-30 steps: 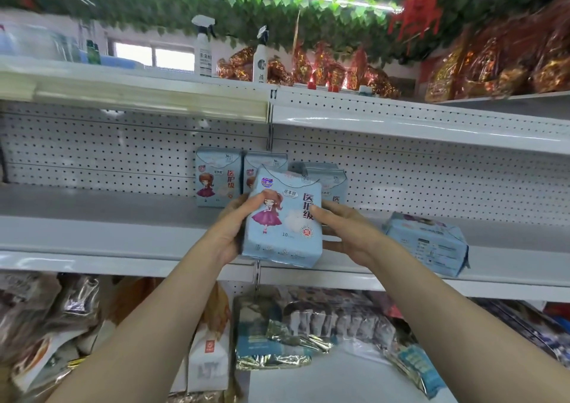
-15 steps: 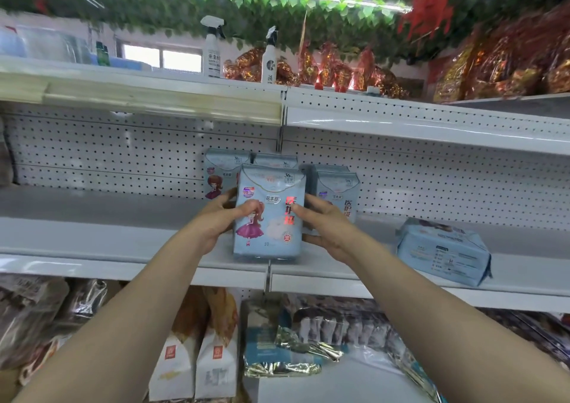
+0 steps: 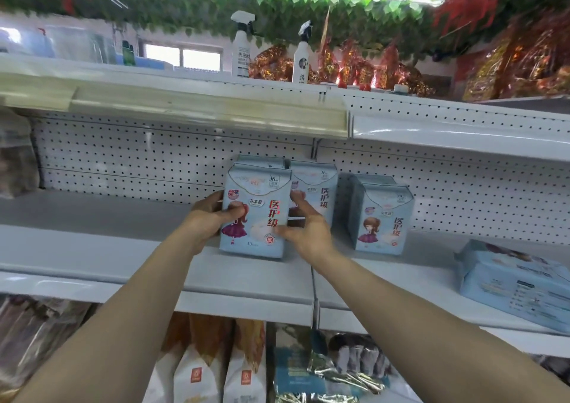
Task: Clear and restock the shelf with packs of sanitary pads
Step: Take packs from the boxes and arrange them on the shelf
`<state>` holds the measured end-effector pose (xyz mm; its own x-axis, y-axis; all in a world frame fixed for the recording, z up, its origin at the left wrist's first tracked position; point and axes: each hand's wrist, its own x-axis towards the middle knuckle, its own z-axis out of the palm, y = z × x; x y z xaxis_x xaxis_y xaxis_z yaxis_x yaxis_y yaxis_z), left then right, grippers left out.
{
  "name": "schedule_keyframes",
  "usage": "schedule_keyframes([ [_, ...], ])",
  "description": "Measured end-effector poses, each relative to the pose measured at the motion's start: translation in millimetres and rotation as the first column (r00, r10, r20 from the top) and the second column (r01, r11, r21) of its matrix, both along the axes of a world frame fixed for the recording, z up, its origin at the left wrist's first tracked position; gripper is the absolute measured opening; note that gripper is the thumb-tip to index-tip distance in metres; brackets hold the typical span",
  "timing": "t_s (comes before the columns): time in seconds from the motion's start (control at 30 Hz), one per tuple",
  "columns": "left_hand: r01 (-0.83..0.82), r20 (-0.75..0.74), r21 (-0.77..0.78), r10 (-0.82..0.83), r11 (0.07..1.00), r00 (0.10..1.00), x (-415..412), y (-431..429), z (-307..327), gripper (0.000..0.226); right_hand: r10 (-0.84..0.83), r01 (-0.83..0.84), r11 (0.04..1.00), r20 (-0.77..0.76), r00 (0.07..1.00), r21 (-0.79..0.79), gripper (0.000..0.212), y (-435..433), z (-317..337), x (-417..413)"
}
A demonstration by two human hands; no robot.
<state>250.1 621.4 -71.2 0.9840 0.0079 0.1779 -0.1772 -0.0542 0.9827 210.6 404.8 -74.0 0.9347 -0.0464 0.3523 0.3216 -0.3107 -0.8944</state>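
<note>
Pad pack point(image 3: 256, 214) between both hands' fingers point(image 3: 216, 200)

A pale blue pack of pads point(image 3: 255, 213) with a cartoon girl is stood upright on the white shelf point(image 3: 92, 248). More packs point(image 3: 381, 217) are stood behind and beside it; one pack point(image 3: 518, 282) is laid flat at far right.

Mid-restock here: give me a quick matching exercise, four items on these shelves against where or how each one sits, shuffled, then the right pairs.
Things:
1. held pack
2. lone upright pack
3. flat pack
4. spray bottles

States:
A. lying on its side at the far right of the middle shelf
B. standing on the top shelf
C. gripped by the left hand and right hand
D. standing untouched, right of the hands

Pairs: 1-C, 2-D, 3-A, 4-B
</note>
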Motion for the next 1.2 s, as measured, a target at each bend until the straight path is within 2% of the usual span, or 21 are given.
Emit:
schedule_keyframes([
  [0.27, 0.013, 0.017, 0.028, -0.014, 1.0, 1.0, 29, 6, -10, 0.061, -0.093, 0.096, 0.994, 0.051, 0.994, -0.058, 0.08, 13, -10, 32],
  [0.5, 0.012, 0.04, 0.041, -0.014, 0.999, 0.999, 50, 4, -11, 0.053, -0.159, 0.164, 0.978, 0.048, 0.986, -0.132, 0.081, 19, -9, 51],
  [0.7, 0.017, 0.058, 0.07, -0.021, 0.997, 0.998, 69, 7, -12, 0.068, -0.217, 0.223, 0.957, 0.052, 0.975, -0.188, 0.071, 22, -10, 67],
  [0.9, 0.019, 0.098, 0.085, -0.028, 0.996, 0.995, 84, 7, -18, 0.062, -0.21, 0.222, 0.956, 0.083, 0.974, -0.192, 0.065, 22, -12, 78],
  [1.2, -0.028, 0.108, 0.173, 0.009, 0.985, 0.994, 88, 6, -22, 0.066, -0.202, 0.213, 0.954, 0.072, 0.977, -0.213, 0.064, 22, -14, 80],
])
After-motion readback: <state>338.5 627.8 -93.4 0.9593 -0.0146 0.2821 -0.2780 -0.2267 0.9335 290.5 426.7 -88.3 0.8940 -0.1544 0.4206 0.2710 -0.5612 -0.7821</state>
